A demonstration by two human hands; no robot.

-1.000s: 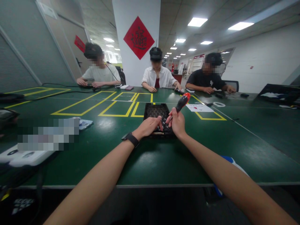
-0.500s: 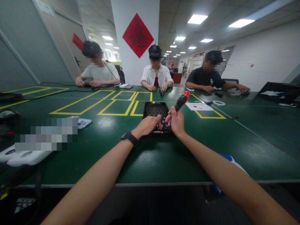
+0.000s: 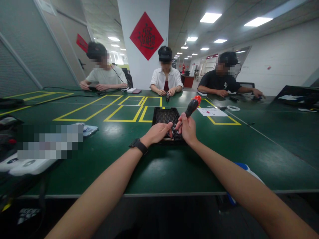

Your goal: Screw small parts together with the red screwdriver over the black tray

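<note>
A shallow black tray-like case [image 3: 166, 114] with a patterned inside lies on the green table in front of me. My right hand [image 3: 188, 130] is closed round a screwdriver [image 3: 193, 105]. Its red and black handle tilts up to the right, while the shaft points down into the case and its tip is hard to see. Over the case's near left part is my left hand [image 3: 159, 132], with a dark watch [image 3: 138, 146] on the wrist. Its fingers are bent down together inside the case, close to the screwdriver's tip; whatever they pinch is too small to make out.
A white sheet [image 3: 212, 112] and a white ring [image 3: 233, 108] lie to the right. Yellow tape [image 3: 111, 108] marks boxes on the table. A pale, partly blurred object [image 3: 32, 167] is at left. Several people [image 3: 166, 79] sit across, their hands on small objects.
My hands, the screwdriver and the case stay almost in place. The view shifts slightly. Across the table, the middle person's hands have drawn closer together around a small dark object.
</note>
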